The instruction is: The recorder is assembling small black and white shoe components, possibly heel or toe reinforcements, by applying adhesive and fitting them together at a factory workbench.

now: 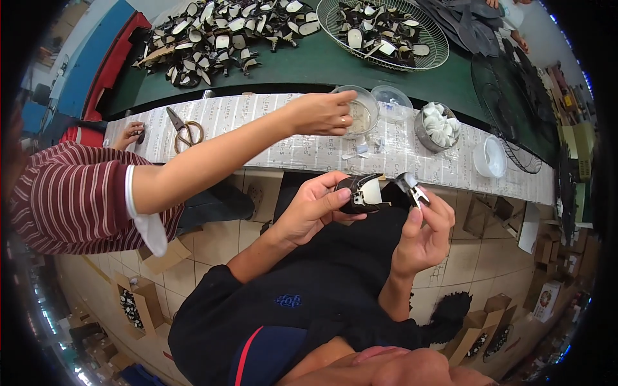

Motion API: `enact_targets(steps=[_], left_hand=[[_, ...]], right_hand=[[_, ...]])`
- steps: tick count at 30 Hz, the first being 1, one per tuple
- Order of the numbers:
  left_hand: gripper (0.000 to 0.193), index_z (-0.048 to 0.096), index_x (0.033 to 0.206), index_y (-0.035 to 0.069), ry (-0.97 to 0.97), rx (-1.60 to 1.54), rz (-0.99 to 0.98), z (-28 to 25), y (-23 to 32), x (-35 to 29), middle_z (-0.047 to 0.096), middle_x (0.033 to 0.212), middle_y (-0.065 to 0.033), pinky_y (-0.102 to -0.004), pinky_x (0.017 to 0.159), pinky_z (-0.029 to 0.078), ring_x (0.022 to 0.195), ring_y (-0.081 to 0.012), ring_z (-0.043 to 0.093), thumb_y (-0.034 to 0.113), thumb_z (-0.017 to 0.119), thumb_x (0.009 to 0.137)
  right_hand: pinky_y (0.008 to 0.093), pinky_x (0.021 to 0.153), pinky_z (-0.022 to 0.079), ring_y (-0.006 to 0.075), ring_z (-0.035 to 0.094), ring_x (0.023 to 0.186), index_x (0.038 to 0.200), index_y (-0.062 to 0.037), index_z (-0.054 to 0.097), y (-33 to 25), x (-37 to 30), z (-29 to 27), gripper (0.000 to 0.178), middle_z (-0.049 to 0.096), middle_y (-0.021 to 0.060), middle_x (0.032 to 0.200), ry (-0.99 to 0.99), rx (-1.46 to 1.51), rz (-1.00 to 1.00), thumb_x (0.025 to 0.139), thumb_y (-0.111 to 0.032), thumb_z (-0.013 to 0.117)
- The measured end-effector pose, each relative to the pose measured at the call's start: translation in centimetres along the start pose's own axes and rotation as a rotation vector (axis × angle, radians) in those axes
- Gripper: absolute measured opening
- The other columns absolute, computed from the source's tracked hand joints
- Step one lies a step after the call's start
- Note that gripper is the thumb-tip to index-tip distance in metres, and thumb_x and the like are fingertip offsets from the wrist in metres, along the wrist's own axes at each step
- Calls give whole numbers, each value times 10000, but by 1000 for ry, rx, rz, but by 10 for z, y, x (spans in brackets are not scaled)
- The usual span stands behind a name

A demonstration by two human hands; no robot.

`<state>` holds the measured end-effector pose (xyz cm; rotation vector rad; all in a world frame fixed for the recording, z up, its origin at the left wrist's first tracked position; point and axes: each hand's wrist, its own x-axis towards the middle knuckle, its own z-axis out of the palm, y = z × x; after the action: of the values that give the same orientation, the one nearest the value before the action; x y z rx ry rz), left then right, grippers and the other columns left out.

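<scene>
My left hand is closed on a black shoe strap piece with a white lining and a metal buckle. Thumb on top and fingers beneath, it keeps the piece just in front of the table's near edge. To its right, my right hand pinches a small black piece with pale, shiny parts between thumb and fingers; its exact kind is unclear. The two held pieces are close together, and I cannot tell whether they touch.
A co-worker's hand reaches over a clear tub. Scissors lie on the patterned table covering. A round tin holds white wads beside a plastic cup. Shoe pieces are heaped behind, near a wire basket.
</scene>
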<state>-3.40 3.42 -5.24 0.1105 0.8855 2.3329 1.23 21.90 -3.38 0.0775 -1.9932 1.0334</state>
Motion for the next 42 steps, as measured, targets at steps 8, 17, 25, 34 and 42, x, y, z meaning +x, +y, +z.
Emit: enact_targets(steps=[8, 17, 25, 34, 42], left_hand=[[221, 538, 1104, -10, 44, 77, 47, 4, -3, -1, 634, 1060, -93, -310, 830, 574, 947, -173, 656, 135, 601, 949], [246, 544, 1123, 11, 49, 202, 3, -4, -4, -2, 628, 1074, -92, -363, 881, 563, 985, -159, 633, 153, 615, 935], [254, 541, 1128, -11, 74, 194, 32, 1, -1, -1, 634, 1031, -62, -273, 854, 544, 914, -113, 638, 130, 628, 935], [236, 551, 1108, -11, 75, 170, 3, 1, -2, 1, 637, 1031, -62, -277, 854, 548, 914, -119, 639, 126, 630, 932], [227, 560, 1101, -14, 76, 177, 15, -1, -3, 1, 641, 1020, -68, -284, 854, 556, 920, -128, 637, 122, 627, 932]], right_hand=[[354, 847, 359, 237, 613, 864, 934, -58, 620, -14, 9, -1, 178, 699, 90, 1002, -237, -76, -125, 779, -43, 707], [361, 869, 347, 227, 618, 879, 919, -58, 624, -14, 11, 1, 138, 698, 80, 987, -296, -163, -183, 812, -82, 709], [358, 859, 334, 208, 622, 868, 912, -76, 635, -11, 7, 6, 148, 698, 54, 991, -229, -253, -191, 797, -98, 725], [350, 857, 332, 203, 626, 874, 914, -79, 638, -15, 9, 4, 161, 698, 50, 994, -246, -219, -192, 786, -85, 735], [342, 865, 347, 222, 630, 876, 930, -47, 627, -9, 11, 1, 155, 701, 89, 985, -206, -341, -189, 799, -20, 706]])
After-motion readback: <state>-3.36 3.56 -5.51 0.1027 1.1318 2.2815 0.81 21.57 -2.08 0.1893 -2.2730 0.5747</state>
